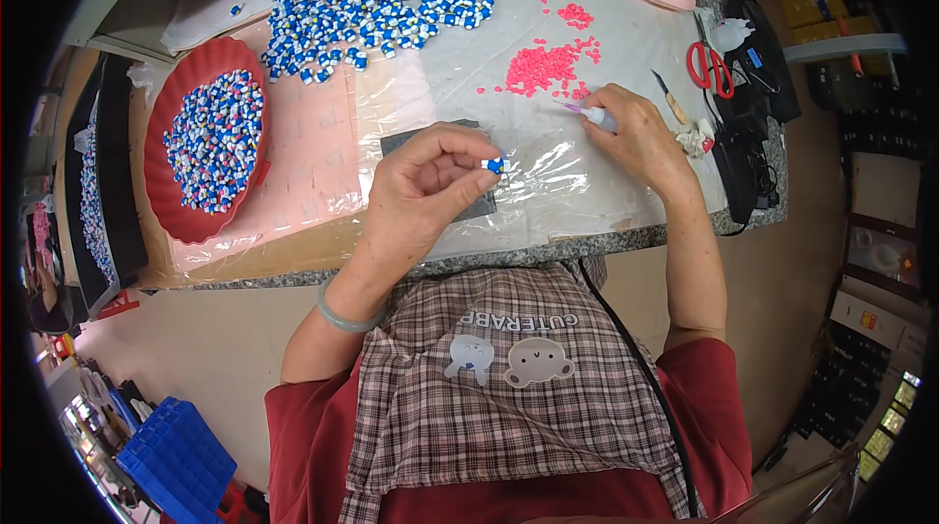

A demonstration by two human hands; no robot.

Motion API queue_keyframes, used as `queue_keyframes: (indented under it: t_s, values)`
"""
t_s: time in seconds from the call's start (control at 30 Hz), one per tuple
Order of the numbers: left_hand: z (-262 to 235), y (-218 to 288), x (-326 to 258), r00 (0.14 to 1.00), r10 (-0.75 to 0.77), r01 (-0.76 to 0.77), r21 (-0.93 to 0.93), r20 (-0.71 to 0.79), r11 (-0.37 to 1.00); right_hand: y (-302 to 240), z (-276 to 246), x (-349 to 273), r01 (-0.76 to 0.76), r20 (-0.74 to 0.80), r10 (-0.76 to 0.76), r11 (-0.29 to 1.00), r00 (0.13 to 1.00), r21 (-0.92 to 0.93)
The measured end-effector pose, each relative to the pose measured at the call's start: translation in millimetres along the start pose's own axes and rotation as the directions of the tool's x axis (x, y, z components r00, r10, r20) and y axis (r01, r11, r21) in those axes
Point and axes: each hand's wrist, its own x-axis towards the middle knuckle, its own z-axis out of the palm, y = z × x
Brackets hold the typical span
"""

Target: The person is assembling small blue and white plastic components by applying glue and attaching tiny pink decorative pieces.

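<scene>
Head view: the left hand (427,182) has its thumb and forefinger pinched on a single blue-and-white piece (493,165), raised above a dark pad (481,201) on the desk (626,233); the other fingers curl inward. The right hand (631,133) has its fingers closed around a small nozzle bottle (600,118), tip directed left, just beside the loose pink pieces (543,69) and apart from the held piece. No pink part is discernible on the held piece, so it is judged unfinished. Many loose blue-and-white pieces (342,25) lie at the back of the desk, apparently outstanding. The red bowl (191,224) at left contains numerous pieces showing pink specks, probably completed. Overall, work appears well advanced, with a considerable quantity remaining.
</scene>
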Motion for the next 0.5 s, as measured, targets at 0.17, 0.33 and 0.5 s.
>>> queue_keyframes:
  t_s: [0.17,0.33,0.5]
  values:
    - [1,1,0,1.000,-0.003,0.003,0.000,-0.021,1.000,-13,-2,-4,0.004,0.013,-0.003,0.999,1.000,-0.053]
    - [1,0,-2,1.000,0.000,0.001,0.027,-0.023,1.000,-10,-3,-5,0.051,0.000,-0.051,0.998,0.999,-0.021]
    - [2,0,-1,1.000,0.009,-0.008,0.017,-0.019,1.000,-10,-3,-6,0.022,0.039,-0.020,0.998,0.999,-0.051]
